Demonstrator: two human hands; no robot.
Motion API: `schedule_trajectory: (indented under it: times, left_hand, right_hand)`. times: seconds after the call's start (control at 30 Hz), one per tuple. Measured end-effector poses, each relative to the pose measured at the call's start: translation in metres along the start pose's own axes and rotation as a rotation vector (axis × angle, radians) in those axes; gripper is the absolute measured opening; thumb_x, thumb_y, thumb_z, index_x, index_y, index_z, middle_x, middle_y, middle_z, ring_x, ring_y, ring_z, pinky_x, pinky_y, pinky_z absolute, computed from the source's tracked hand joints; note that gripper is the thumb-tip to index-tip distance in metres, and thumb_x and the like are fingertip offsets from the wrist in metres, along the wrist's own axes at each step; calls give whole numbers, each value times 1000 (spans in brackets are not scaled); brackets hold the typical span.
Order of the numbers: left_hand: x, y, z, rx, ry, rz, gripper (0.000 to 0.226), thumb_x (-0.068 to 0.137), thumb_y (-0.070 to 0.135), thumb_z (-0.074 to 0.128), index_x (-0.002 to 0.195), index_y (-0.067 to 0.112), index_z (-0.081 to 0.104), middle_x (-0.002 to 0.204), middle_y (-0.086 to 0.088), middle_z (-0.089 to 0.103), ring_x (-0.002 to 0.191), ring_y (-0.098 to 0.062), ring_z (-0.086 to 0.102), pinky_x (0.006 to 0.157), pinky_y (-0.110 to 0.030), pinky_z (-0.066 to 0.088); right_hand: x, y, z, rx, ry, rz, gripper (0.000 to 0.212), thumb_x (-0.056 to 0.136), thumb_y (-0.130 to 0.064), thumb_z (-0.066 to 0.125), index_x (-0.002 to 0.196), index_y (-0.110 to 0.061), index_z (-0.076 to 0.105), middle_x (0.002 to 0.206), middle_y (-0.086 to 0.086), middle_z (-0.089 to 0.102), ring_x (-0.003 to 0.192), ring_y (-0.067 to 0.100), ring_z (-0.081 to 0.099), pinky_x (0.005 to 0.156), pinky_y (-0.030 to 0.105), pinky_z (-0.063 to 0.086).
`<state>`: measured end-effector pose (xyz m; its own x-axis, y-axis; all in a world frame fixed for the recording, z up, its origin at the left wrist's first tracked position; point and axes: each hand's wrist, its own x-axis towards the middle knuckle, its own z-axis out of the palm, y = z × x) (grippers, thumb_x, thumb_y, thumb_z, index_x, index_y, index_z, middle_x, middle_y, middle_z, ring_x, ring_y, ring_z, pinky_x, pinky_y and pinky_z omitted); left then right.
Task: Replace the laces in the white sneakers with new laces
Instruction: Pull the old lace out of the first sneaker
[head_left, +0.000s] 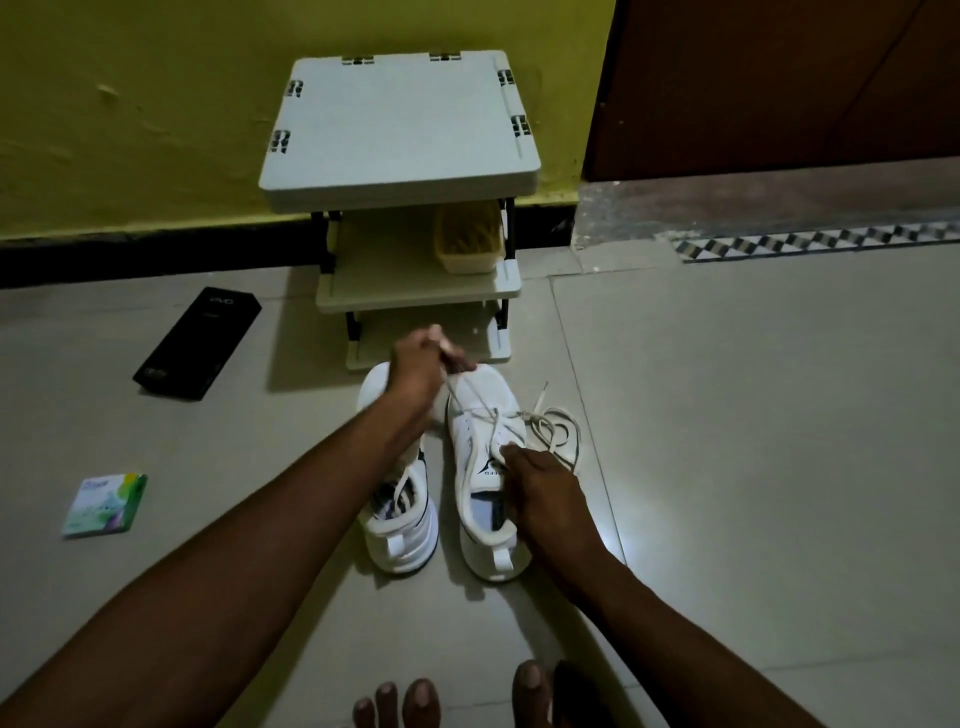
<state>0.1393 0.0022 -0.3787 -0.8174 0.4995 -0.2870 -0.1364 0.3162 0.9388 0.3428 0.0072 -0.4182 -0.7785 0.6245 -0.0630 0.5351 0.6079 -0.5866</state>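
Toes (423, 701) face a sneaker (466, 441) lettered "EED".

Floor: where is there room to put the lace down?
Widest bare patch: grey tiled floor right of the loose white lace, up to the checkered strip. Smaller one between the black box and the green-white packet. Crowded around both white sneakers by the grey plastic rack.

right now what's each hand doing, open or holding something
Left hand: pinches the lace, held taut above the right sneaker.
Right hand: fingers curled on that sneaker's upper, gripping it.
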Motion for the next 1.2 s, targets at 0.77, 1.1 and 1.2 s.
schedule_trajectory:
  times: [0.77, 1.1, 1.2]
  left_hand:
    - [8, 56, -41, 35, -327, 295, 30, 109, 29, 41, 85, 19, 56, 58, 10, 47, 46, -7, 40, 44, -18, 31]
    - [-5, -39, 0, 1061, -469, 469, 22, 88, 38, 74, 79, 21, 62, 103, -7, 58, 106, -25, 54, 87, -39, 47]
    - [-5, -34, 8, 1295, -454, 648, 16, 96, 24, 62, 105, 11, 62, 120, -11, 58, 119, -30, 51, 91, -39, 40]
  right_hand:
    - [-1, 0, -1, -36, -54, 42, 56, 80, -14, 62, 135, -14, 55, 124, 8, 62, 114, 31, 56, 86, 42, 52]
    - [0, -5, 2, -43, -27, 47, 44, 84, -11, 58, 128, -15, 57, 113, 6, 63, 104, 30, 58, 77, 45, 54]
    - [-1, -5, -1, -58, -33, 42, 46, 88, -14, 56, 134, -17, 53, 119, 7, 61, 107, 29, 58, 80, 43, 53]
